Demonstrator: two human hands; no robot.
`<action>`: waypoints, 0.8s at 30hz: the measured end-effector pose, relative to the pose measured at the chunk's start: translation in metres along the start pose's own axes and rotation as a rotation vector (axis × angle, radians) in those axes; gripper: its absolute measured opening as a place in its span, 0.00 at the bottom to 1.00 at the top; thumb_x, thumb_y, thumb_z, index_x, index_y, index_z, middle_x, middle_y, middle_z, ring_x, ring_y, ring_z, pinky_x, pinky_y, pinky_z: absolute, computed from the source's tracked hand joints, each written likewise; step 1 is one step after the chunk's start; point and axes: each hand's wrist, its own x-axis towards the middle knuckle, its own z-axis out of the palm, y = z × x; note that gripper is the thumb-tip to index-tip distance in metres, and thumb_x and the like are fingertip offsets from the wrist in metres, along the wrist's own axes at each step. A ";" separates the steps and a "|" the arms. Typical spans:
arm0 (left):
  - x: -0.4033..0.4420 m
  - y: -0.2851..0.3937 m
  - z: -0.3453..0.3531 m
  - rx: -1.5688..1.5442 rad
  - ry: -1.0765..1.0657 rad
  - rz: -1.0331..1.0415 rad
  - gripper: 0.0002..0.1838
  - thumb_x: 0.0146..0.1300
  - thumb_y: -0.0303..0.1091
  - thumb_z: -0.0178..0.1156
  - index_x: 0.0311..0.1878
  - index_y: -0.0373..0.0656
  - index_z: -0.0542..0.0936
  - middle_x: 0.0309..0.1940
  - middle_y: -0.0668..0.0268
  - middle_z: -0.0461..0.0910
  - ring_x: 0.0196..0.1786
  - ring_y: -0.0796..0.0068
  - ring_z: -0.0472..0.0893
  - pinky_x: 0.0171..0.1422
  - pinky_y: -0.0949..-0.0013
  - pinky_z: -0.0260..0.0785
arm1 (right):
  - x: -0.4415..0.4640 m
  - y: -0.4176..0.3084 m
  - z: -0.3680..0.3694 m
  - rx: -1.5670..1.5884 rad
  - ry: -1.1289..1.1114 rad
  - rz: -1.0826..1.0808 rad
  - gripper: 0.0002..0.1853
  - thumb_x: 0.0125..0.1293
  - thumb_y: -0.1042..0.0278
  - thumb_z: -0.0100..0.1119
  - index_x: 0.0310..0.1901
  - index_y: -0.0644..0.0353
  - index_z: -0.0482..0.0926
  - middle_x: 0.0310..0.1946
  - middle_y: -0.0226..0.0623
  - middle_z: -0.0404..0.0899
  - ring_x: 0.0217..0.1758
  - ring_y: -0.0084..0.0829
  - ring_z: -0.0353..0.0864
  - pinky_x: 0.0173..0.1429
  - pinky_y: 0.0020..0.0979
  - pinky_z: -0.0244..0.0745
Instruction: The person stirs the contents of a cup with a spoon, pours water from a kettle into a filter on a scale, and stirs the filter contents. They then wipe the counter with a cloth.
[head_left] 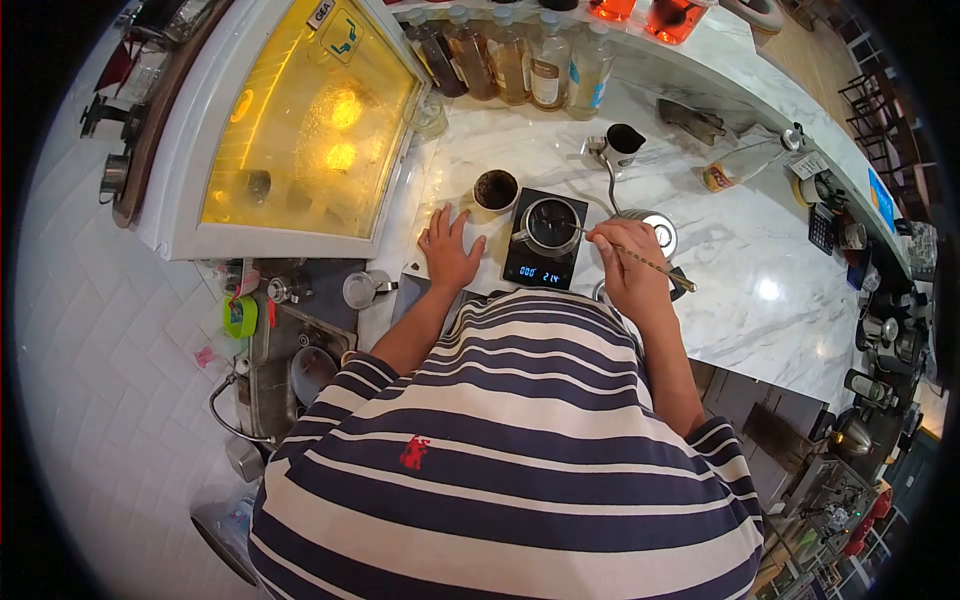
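Note:
My right hand (632, 268) is closed around a long bar spoon (655, 266) with a twisted golden stem. The spoon's far end reaches into a glass cup (549, 224) of dark coffee. That cup stands on a black digital scale (526, 255) with lit blue digits. My left hand (452, 250) lies flat on the marble counter with its fingers spread, holding nothing. Just beyond it, a round container (495, 190) shows dark coffee grounds inside. A gooseneck kettle (655, 232) stands to the right of the scale, partly hidden behind my right hand.
Several bottles (509, 62) line the back of the counter beside a glass-doored fridge (310, 130). A dark pitcher (625, 142) stands behind the kettle. A clear bottle (738, 166) lies to the right. A sink (275, 365) is at the lower left, near a small glass jug (360, 290).

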 end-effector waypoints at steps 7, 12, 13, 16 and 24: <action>0.000 0.001 -0.001 -0.005 0.000 -0.005 0.35 0.66 0.52 0.68 0.74 0.52 0.76 0.83 0.55 0.62 0.85 0.51 0.58 0.82 0.39 0.47 | 0.001 0.002 -0.002 -0.040 0.033 0.039 0.06 0.78 0.71 0.59 0.44 0.60 0.85 0.43 0.39 0.88 0.51 0.44 0.86 0.59 0.42 0.74; 0.000 0.001 -0.001 0.000 -0.006 -0.008 0.35 0.66 0.52 0.68 0.74 0.53 0.76 0.83 0.56 0.63 0.85 0.51 0.58 0.83 0.39 0.47 | -0.001 0.004 -0.003 -0.041 0.040 0.023 0.06 0.77 0.72 0.60 0.45 0.60 0.85 0.43 0.39 0.88 0.51 0.45 0.85 0.59 0.42 0.74; 0.000 0.001 -0.001 0.004 -0.005 -0.009 0.35 0.66 0.53 0.68 0.74 0.53 0.76 0.83 0.56 0.63 0.85 0.51 0.58 0.83 0.39 0.47 | -0.001 0.002 -0.002 -0.035 0.041 0.011 0.05 0.77 0.72 0.60 0.45 0.60 0.85 0.43 0.39 0.88 0.51 0.45 0.85 0.59 0.42 0.74; 0.000 0.001 0.000 0.001 -0.005 -0.008 0.35 0.66 0.53 0.68 0.74 0.53 0.76 0.83 0.56 0.63 0.84 0.51 0.58 0.82 0.40 0.47 | -0.001 0.002 0.004 0.005 0.021 -0.011 0.06 0.77 0.72 0.60 0.45 0.60 0.85 0.43 0.39 0.88 0.50 0.46 0.85 0.59 0.42 0.74; 0.000 0.000 -0.001 0.012 0.004 0.002 0.34 0.66 0.53 0.68 0.74 0.53 0.76 0.82 0.55 0.63 0.84 0.51 0.59 0.82 0.40 0.48 | -0.001 0.006 -0.001 -0.039 0.039 0.040 0.06 0.77 0.72 0.59 0.46 0.60 0.85 0.43 0.40 0.88 0.50 0.45 0.85 0.59 0.42 0.74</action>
